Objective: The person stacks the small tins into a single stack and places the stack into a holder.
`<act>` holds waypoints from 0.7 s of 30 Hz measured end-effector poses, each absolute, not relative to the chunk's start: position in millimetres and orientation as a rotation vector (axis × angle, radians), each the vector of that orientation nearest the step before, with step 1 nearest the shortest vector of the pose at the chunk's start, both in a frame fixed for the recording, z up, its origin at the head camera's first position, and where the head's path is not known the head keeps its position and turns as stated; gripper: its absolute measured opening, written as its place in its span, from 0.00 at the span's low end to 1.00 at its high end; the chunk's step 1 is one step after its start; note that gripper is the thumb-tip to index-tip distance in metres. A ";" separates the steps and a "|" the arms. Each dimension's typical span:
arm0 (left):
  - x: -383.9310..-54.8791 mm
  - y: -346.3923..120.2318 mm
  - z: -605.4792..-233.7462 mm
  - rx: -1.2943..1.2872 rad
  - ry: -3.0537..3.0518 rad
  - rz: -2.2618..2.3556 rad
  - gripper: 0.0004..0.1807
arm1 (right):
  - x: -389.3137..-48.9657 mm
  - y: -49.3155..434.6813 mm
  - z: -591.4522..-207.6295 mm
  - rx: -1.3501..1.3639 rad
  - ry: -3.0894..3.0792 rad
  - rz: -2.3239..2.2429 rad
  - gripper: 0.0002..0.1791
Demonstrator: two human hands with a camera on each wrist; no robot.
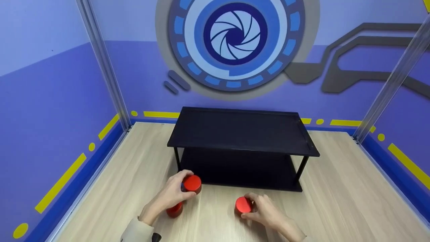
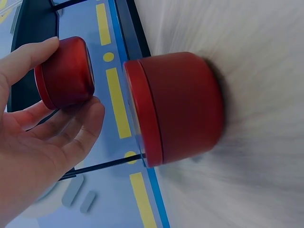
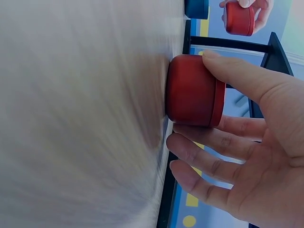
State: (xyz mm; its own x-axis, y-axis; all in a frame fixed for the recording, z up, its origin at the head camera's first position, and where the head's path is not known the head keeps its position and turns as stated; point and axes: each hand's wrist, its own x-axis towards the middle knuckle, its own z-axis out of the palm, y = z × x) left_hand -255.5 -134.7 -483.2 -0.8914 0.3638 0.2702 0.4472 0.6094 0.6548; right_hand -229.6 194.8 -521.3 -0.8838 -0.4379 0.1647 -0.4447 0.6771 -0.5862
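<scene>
My left hand (image 1: 171, 191) grips a round red tin (image 1: 192, 184) between thumb and fingers, beside the front left corner of a black two-tier shelf (image 1: 242, 129). In the left wrist view that tin (image 2: 69, 73) is held up off the table. A second red tin (image 1: 174, 211) stands on the table just below this hand, partly covered by it; its lid and side show large in the left wrist view (image 2: 178, 109). My right hand (image 1: 267, 210) pinches a third red tin (image 1: 243, 205) in front of the shelf, its base right at the tabletop in the right wrist view.
A blue tin (image 3: 196, 8) stands near the left hand, mostly hidden by it in the head view. Purple-blue panels (image 1: 57, 111) with metal corner posts (image 1: 104, 64) enclose the wooden table (image 1: 342, 188). A small dark object (image 1: 156, 237) lies by the left sleeve.
</scene>
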 end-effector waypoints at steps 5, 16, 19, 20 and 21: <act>-254.5 -130.2 -483.5 -0.706 -2.707 -1.165 0.29 | -233.1 194.6 -521.8 0.749 -2.840 0.994 0.27; -257.2 -113.3 -479.7 -0.787 -2.675 -1.161 0.29 | -238.6 193.3 -520.5 0.749 -2.829 0.946 0.28; -257.7 -108.0 -478.8 -0.803 -2.690 -1.175 0.29 | -239.0 192.8 -521.1 0.749 -2.825 0.940 0.28; -257.9 -106.0 -478.8 -0.811 -2.692 -1.180 0.29 | -239.0 192.6 -521.4 0.747 -2.827 0.941 0.27; -258.3 -104.0 -478.9 -0.813 -2.704 -1.187 0.29 | -239.0 192.4 -521.9 0.743 -2.828 0.939 0.28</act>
